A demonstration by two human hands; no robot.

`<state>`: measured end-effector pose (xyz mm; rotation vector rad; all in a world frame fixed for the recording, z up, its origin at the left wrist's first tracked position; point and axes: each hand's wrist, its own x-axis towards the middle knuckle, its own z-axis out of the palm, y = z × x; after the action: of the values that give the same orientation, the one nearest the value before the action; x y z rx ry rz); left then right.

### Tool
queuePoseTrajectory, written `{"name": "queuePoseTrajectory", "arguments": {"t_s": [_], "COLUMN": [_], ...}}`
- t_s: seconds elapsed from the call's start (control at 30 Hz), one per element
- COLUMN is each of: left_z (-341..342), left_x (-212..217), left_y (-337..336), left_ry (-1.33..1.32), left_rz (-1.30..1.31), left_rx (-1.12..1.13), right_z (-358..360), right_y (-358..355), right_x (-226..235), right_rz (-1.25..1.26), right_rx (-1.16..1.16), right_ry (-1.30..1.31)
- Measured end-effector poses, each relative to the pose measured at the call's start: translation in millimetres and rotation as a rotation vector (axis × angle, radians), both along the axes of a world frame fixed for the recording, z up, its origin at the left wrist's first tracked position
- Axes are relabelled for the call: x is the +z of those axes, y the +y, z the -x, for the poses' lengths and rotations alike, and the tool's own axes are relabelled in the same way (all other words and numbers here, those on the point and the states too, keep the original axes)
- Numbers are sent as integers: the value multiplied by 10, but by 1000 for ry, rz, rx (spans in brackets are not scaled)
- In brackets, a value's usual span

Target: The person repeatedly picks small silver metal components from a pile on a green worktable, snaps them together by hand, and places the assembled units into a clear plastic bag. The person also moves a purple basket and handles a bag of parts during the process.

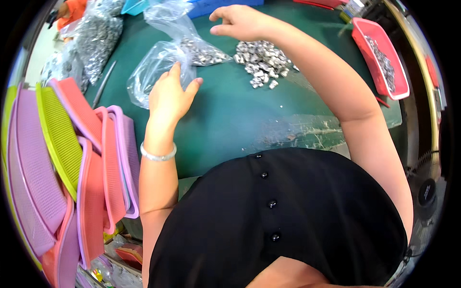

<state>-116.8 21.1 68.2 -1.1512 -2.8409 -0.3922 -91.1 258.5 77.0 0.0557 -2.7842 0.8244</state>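
My left hand has its fingers apart and lies against the near side of a clear plastic bag; nothing shows gripped in it. Just beyond, a second clear bag with small metal pieces in its corner rests on the green table. My right hand is reached out to the far side, thumb and forefinger apart with a gap between them, and I see nothing in it. Nearer than that hand, a loose pile of small silvery metal parts sits on the table, partly behind my right forearm.
Stacked pink, purple and green plastic baskets crowd the left side. Large bags of metal parts stand at the far left, beside a pen-like grey tool. A pink tray of parts is at the right, a blue bin at the back.
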Motion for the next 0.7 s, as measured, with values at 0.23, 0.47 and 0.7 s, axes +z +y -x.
{"name": "queuePoseTrajectory", "arguments": {"t_s": [0.23, 0.47, 0.7], "left_z": [-457, -546, -590], "left_x": [-209, -518, -561], "left_y": [117, 434, 505], "left_ry": [190, -198, -416], "left_rz": [-447, -427, -313], "left_rx": [-320, -365, -268], "right_z": [-1030, -1316, -1284], "right_y": [15, -315, -304], "right_x": [-236, -608, -711], "right_rz": [-61, -193, -121], "right_rx": [-48, -168, -85], "right_ry": [-122, 0, 71]}}
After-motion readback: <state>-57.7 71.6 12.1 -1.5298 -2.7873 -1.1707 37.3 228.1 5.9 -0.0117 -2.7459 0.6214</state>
